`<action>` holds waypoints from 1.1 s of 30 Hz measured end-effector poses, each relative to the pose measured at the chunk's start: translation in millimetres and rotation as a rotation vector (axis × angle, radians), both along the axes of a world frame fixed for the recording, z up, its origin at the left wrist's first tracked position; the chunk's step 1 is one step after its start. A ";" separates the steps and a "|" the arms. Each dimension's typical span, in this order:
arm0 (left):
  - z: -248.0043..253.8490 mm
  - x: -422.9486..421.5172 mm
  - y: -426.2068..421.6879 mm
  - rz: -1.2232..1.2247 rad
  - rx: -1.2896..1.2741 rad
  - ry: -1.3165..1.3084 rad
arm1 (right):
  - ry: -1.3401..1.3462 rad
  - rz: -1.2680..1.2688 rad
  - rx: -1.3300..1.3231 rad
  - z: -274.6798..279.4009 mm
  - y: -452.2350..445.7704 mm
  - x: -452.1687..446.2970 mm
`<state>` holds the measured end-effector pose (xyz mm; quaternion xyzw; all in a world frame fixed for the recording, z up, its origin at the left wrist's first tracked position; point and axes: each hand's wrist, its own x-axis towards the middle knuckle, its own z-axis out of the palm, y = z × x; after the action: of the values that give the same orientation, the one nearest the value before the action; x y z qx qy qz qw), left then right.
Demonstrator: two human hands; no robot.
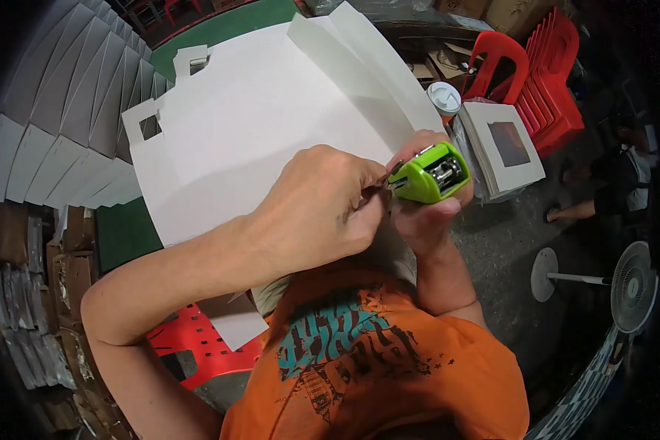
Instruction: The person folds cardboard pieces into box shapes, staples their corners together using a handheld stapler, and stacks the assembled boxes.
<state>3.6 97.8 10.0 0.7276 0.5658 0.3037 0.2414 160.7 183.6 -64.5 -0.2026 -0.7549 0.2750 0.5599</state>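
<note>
My right hand [423,227] is wrapped round a bright green stapler [427,180], whose open end shows metal parts inside. My left hand [323,198] is closed, its thumb and fingers pinched together at the stapler's left end. A thin dark bit shows at those fingertips, too small to name. Both hands are raised in front of my orange shirt. Beyond and below them lies a large white cardboard sheet [235,110] with cut-out tabs on its left side and a folded flap at its far right.
Stacked folded white cardboard [66,95] rises at the left. To the right are a white-lidded cup [444,97], a pile of white window boxes [502,147], red plastic chairs [554,88] and a fan [633,286]. A red stool [213,352] stands below the table. Another person's legs show at the far right.
</note>
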 end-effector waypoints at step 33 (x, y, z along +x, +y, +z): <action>-34.8 -16.8 -124.4 -0.178 0.805 0.346 | -0.174 0.650 0.083 32.8 16.3 -20.3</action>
<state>-13.3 -26.6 -24.8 0.8495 0.3697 0.3516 -0.1343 140.4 199.9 -31.7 0.0491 -0.8356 0.3897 0.3841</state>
